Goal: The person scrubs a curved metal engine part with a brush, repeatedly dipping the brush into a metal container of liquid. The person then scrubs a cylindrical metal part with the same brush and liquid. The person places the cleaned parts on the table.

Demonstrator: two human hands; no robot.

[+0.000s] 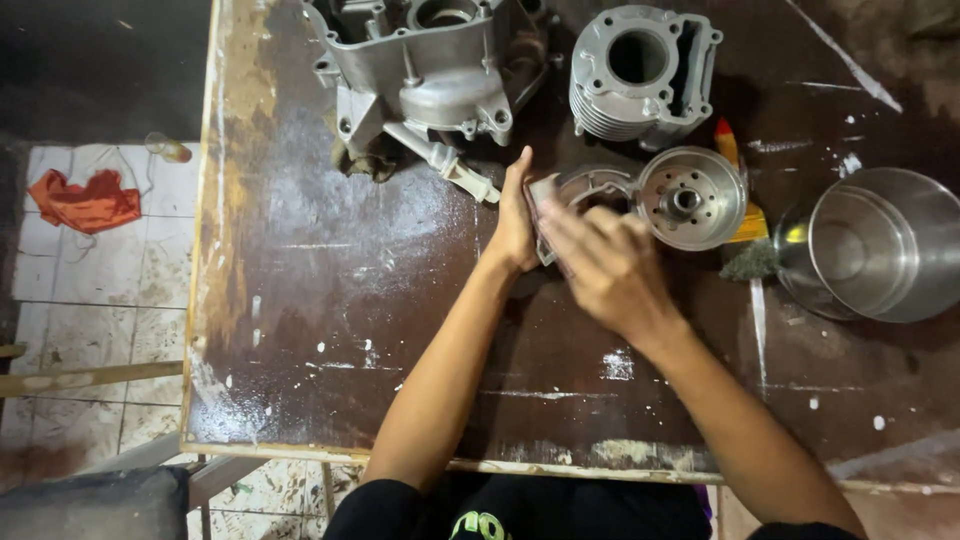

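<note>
1. The left hand [514, 222] presses its edge against a curved grey metal cover [585, 188], fingers straight and held together, at the middle of a worn dark table [330, 300].
2. The right hand [603, 262] lies over the cover's near side, fingers curled on it.
3. Just right of the cover sits a round metal rotor [692, 197].
4. Behind stand an engine case [430, 70] and a finned cylinder [640, 70].
5. A steel pot [880, 245] stands at far right.
</note>
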